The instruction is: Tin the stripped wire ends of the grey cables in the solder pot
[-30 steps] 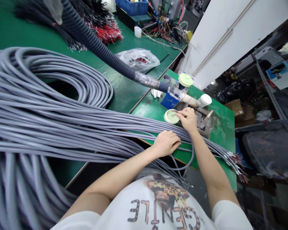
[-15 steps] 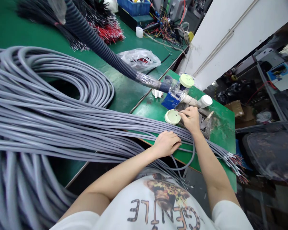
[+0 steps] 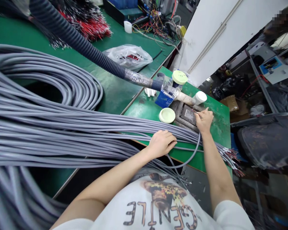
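Observation:
My right hand point(image 3: 204, 119) pinches the end of one grey cable point(image 3: 197, 145), whose thin bare wires point(image 3: 193, 111) point left over a dark, square pot with a shiny metal surface point(image 3: 189, 114). From that hand the cable hangs down in a loop toward my body. My left hand point(image 3: 162, 142) lies with curled fingers on the grey cable bundle point(image 3: 134, 123); its fingertips are partly hidden, and it appears to grip some cables. A shallow cream dish point(image 3: 167, 115) sits left of the pot.
A ribbed dark hose point(image 3: 105, 62) crosses above the bench to a nozzle point(image 3: 186, 98) behind the pot. Nearby are a blue box point(image 3: 163, 99), a white-lidded jar point(image 3: 200, 97) and a cream-lidded container point(image 3: 179, 77). Large grey cable coils point(image 3: 62, 76) fill the left.
My right hand has moved the cable end right, from over the cream dish to over the pot. A scraper seen beside the pot is now out of sight. My left hand stays on the bundle.

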`<state>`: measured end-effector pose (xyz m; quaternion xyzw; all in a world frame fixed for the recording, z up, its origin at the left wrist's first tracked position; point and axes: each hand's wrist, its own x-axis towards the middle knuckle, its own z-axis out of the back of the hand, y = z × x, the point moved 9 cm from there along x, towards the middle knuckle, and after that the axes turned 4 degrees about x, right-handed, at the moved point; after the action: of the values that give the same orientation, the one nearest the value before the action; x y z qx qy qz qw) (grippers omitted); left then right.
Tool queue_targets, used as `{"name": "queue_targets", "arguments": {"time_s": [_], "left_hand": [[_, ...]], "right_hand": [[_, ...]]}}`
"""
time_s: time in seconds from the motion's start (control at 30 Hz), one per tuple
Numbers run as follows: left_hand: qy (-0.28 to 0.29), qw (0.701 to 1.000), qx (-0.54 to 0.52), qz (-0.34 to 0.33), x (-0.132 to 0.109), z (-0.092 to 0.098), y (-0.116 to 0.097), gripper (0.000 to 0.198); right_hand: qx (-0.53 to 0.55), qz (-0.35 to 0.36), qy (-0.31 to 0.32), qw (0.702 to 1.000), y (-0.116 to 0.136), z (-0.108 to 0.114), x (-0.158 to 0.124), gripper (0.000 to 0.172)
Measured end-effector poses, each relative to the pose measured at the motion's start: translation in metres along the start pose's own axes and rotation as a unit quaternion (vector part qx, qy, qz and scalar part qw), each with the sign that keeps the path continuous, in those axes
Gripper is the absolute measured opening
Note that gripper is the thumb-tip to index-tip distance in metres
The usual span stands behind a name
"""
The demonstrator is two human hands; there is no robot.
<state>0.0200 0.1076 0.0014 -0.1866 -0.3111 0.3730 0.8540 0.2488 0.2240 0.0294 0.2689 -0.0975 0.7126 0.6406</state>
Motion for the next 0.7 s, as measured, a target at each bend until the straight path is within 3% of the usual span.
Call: {"name": "queue_targets", "arguments": {"time_s": [0.7], "left_hand": [[-0.005,1.0,-0.008,-0.003,0.0,0.0,0.001,0.026]], "right_hand": [[-0.056,0.025,0.058,0.996,0.006,-0.016,-0.001,0.024]]}}
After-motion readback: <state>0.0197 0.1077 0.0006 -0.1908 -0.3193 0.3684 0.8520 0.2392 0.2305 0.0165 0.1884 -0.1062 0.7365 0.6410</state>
